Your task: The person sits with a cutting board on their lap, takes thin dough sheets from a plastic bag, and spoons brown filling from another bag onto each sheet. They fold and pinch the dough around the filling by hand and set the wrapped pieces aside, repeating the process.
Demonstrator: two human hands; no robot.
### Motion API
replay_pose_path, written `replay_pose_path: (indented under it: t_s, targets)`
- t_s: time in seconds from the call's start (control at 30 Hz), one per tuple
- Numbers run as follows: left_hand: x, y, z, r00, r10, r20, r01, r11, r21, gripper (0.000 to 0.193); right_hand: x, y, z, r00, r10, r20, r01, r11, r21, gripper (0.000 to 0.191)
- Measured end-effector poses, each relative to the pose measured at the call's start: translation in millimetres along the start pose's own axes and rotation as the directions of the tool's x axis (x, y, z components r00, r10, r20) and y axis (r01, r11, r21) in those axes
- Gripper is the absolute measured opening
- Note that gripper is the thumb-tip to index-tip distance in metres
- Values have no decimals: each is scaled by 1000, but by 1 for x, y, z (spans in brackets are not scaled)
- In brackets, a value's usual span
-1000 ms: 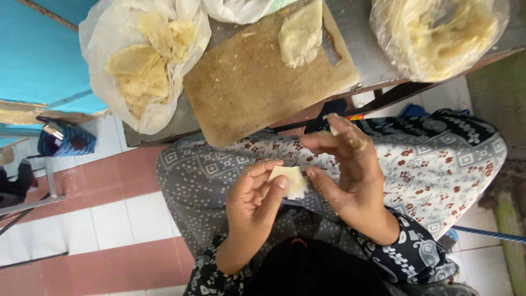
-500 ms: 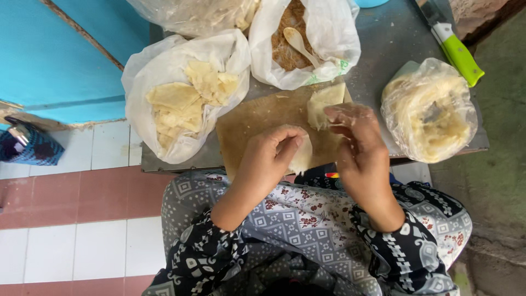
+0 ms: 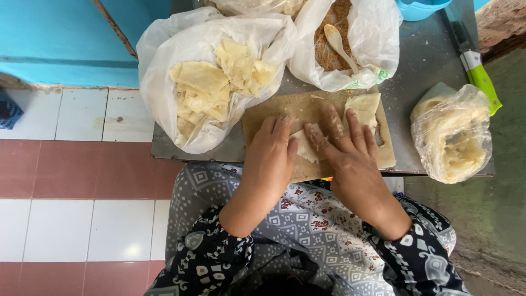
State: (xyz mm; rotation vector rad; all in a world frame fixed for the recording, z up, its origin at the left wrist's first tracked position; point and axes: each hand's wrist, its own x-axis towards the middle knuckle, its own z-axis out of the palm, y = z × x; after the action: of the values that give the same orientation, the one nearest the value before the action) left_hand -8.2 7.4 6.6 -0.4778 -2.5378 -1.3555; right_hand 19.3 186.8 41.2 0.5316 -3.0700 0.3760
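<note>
A wooden board lies on a grey metal table in front of my lap. On the board sits a small pale folded dough piece. My left hand rests palm down on its left side. My right hand, dusted with crumbs, presses its fingers on the right side. Most of the piece is hidden under my fingers. A second flat pale dough sheet lies on the board just beyond my right fingertips.
A plastic bag of several folded pale pieces stands left of the board. Behind the board a bag of brown crumbly filling holds a pale spoon. A bag of dough and a green-handled knife lie right. Tiled floor shows left.
A second ago both hands held the dough piece above my lap. They moved forward and set it down on the board, where they now press on it.
</note>
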Motion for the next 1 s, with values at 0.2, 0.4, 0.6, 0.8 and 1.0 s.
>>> replay_pose_path:
  t_s: [0.2,0.4,0.6,0.8,1.0]
  targets:
    - [3,0,-4,999,-15,33,13,998,57,24,-11,0,-13,996,-2,-86,-42,859,-510,77]
    - [6,-4,2,1000,-10,-16,11,997,76,16,-7,-3,-13,997,-72,6,69,927,-368,78]
    - [5,10,-2,999,16,33,-22,983,180,15,-38,20,-16,986,-16,-163,-37,947,-318,57]
    - [4,57,7,983,107,147,-119,991,69,15,-128,91,-46,749,384,-540,-528,838,-137,48]
    - [5,71,14,995,-19,103,29,995,-94,11,-119,165,-20,829,411,-380,-525,807,-270,32]
